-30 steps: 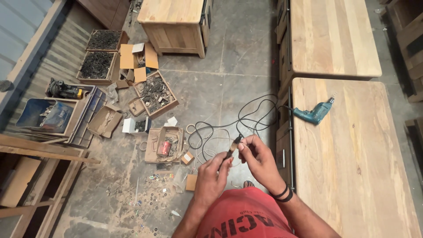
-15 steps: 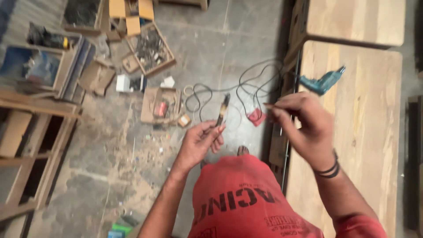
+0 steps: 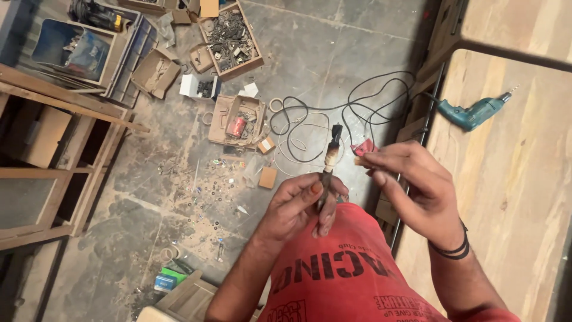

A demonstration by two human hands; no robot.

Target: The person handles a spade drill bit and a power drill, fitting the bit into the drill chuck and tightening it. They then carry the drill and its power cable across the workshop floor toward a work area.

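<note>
The left hand [image 3: 301, 206] is closed around the lower end of a slim drill bit [image 3: 329, 164], whose long axis runs upright, tip pointing away from the person. Just right, the right hand [image 3: 411, 185] pinches a small pale piece [image 3: 359, 160].

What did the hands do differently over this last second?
The hands drew apart: the right hand let go of the thin tool and moved rightward, pinching a small piece. The left hand kept hold of the tool, now upright. The teal drill and black cable lay unmoved.
</note>
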